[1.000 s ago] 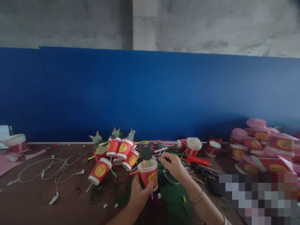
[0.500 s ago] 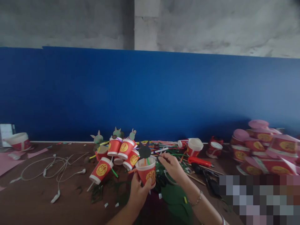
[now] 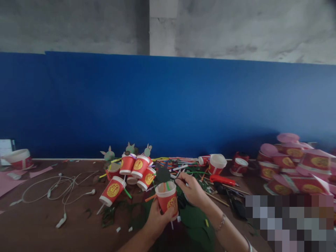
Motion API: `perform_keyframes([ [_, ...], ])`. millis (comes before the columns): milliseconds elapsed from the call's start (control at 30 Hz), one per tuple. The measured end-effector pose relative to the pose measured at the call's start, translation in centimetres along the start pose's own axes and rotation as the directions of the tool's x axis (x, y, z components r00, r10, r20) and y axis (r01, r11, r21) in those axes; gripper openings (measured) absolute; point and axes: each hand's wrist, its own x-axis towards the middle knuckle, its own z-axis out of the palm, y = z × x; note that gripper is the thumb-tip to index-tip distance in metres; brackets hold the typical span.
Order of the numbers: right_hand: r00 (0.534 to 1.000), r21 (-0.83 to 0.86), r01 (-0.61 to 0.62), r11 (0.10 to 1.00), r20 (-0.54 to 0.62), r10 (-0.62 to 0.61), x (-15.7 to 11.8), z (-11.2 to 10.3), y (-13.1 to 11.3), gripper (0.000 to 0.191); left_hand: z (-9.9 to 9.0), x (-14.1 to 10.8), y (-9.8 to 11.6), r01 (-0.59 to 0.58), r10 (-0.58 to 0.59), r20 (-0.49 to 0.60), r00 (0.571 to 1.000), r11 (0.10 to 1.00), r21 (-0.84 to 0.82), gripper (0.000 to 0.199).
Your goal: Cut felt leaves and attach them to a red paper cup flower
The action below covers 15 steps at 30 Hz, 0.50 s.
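A red paper cup [image 3: 167, 198] with a yellow print and white rim is gripped from below by my left hand [image 3: 159, 217]. Orange and green strips stand inside it, and an orange strip pokes out on its left side. Just above the rim is a dark paper cutout [image 3: 163, 174] with pointed ears. My right hand [image 3: 191, 187] is beside the cutout, thumb and forefinger pinched on a small dark piece whose kind I cannot make out. Dark green paper scraps [image 3: 195, 224] lie beneath both hands.
Several finished-looking cups [image 3: 112, 190] with eared paper heads are piled at left. White earphones [image 3: 63, 189] lie further left. Behind are coloured strips [image 3: 170, 162]; to the right are a red-handled tool [image 3: 223, 180], dark scissors-like tools [image 3: 237, 208] and stacked pink-trimmed cups [image 3: 288, 164].
The held cup has moved slightly right and down, and its opening shows more. My right hand remains pinched close to the cutout, shifted only slightly.
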Motion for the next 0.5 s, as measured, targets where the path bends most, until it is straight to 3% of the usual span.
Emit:
perform_keyframes([
  [133, 0.999, -0.022, 0.033, 0.999, 0.034, -0.032, 0.0, -0.5, -0.3, 0.023, -0.2, 0.2, -0.6, 0.032, -0.031, 0.013, 0.999, 0.998, -0.060, 0.061],
  [233, 1.000, 0.007, -0.015, 1.000, -0.005, 0.015, 0.1, -0.5, -0.6, 0.027, -0.3, 0.6, -0.2, 0.057, -0.062, -0.059, 0.996, 0.995, -0.087, 0.061],
  [333, 0.997, 0.109, -0.070, 0.992, 0.027, 0.067, 0.3, -0.3, -0.5, 0.030, -0.5, 1.0, 0.5, 0.072, -0.085, -0.125, 0.988, 0.991, -0.110, 0.059],
  [500, 0.991, 0.127, -0.104, 0.986, 0.098, 0.092, 0.3, 0.4, 0.1, 0.031, -0.8, 1.4, 0.6, 0.061, -0.079, -0.133, 0.988, 0.989, -0.134, 0.058],
])
